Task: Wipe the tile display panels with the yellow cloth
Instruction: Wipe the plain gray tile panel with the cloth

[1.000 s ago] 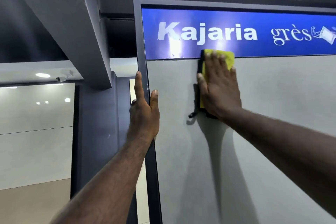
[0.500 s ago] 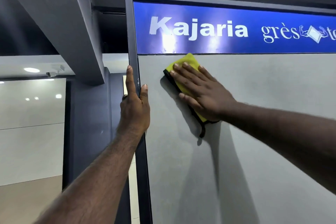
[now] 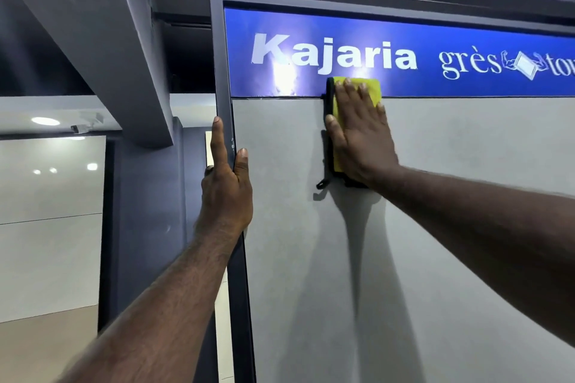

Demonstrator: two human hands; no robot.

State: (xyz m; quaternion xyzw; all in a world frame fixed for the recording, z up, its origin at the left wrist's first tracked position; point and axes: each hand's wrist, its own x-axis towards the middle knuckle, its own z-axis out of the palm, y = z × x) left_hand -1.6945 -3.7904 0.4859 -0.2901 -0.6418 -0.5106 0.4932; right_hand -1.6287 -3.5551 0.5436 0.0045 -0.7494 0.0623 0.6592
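The grey tile panel (image 3: 435, 227) fills the right. Along its top edge runs a blue sign (image 3: 466, 40). Its left edge meets the dark frame post (image 3: 222, 71), clasped by the left hand (image 3: 225, 193). The right hand (image 3: 362, 137), fingers flat, presses the yellow cloth (image 3: 374, 91) over the panel's top edge.

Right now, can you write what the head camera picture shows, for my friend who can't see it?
A right hand presses a yellow cloth flat against a grey tile panel, at the lower edge of a blue sign. The left hand holds the panel's dark frame.
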